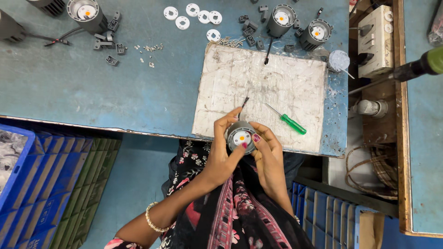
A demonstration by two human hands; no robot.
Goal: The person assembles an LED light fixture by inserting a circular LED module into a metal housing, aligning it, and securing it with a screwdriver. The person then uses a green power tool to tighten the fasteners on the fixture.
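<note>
A grey lamp (241,137) is being clamped between the fingers of the left hand (222,154) and right hand (266,152) past the worktop (92,87) edge; if loosened, it is being risked falling lapward, its wire (243,105) at 12 o'clock snagging.

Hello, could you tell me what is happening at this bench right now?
A person holds a small grey cylindrical lamp housing in both hands at the near edge of a blue workbench. The left hand cups it from the left, the right hand from the right, with its white and orange centre facing up. A green-handled screwdriver lies untouched on a worn white mat beside them. More grey housings, white rings, small grey brackets and loose screws lie further back.
</note>
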